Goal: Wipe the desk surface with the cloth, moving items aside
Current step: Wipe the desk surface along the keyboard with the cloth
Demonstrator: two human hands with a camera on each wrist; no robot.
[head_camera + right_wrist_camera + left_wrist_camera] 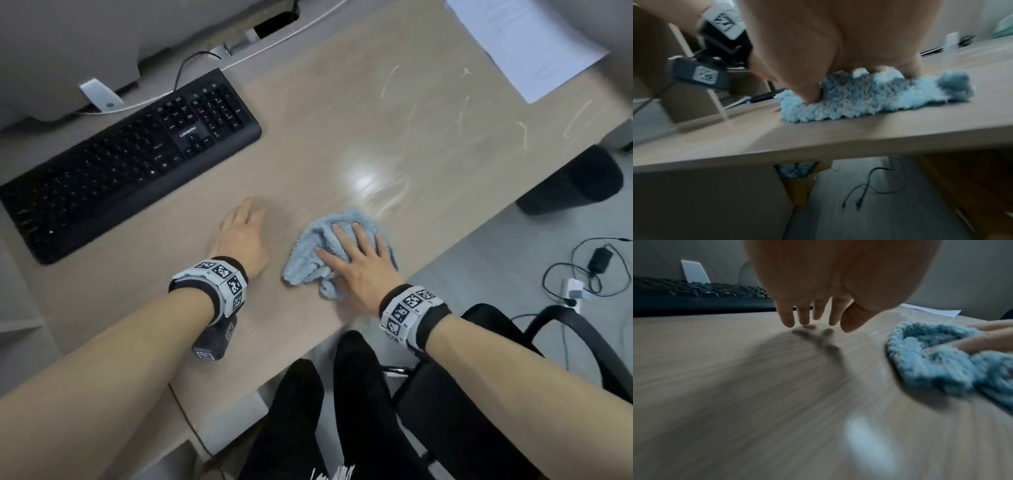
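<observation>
Now the right hand (359, 267) presses spread fingers flat on the crumpled blue cloth (322, 253) near the desk's (342, 137) front edge. Just beside it, the left hand (243, 236) hovers with loose, empty fingers, near the keyboard (120, 161).

Office: keyboard (130, 161), printed papers (524, 44), wood-grain desk (342, 113), swivel chair (582, 342).

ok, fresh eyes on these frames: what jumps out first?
The fluffy blue cloth near the desk's front edge, pressed flat under the right hand. The left hand sits open beside it, holding nothing. A black keyboard lies far left, white papers at the far right corner.
</observation>
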